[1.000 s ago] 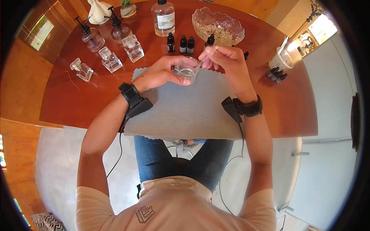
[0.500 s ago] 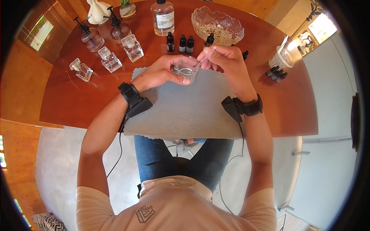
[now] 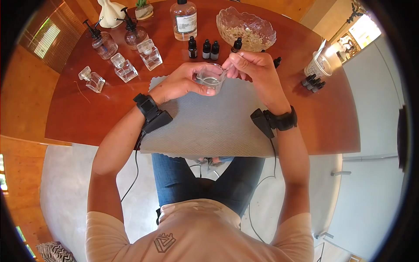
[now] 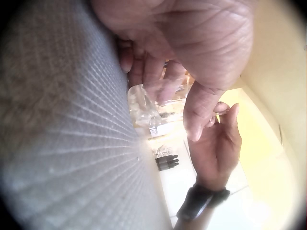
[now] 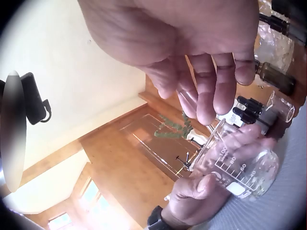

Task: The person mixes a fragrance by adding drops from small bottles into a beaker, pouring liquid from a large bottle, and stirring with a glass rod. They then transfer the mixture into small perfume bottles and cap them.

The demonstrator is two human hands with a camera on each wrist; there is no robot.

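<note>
A clear glass beaker [image 3: 211, 79] is gripped by the left hand [image 3: 185, 83] above the grey mat [image 3: 205, 126]. White measuring marks show on the beaker [image 5: 242, 167] in the right wrist view, with a little clear liquid near its base. The right hand [image 3: 257, 74] pinches a thin clear rod [image 3: 228, 69] between thumb and fingers, its lower end inside the beaker mouth. In the left wrist view the left hand [image 4: 192, 52] curls round the beaker [image 4: 143, 105], and the right hand [image 4: 216, 148] is beyond it.
Square glass bottles [image 3: 150, 56], pump bottles [image 3: 104, 45] and a white vase [image 3: 112, 15] stand at the left. Behind the hands are a large labelled bottle [image 3: 185, 24], small black-capped bottles [image 3: 206, 49] and a glass bowl [image 3: 246, 32]. A cup [image 3: 317, 65] stands at the right.
The right hand and the rod have shifted slightly down and left toward the beaker. The left hand keeps its grip, with hardly any movement.
</note>
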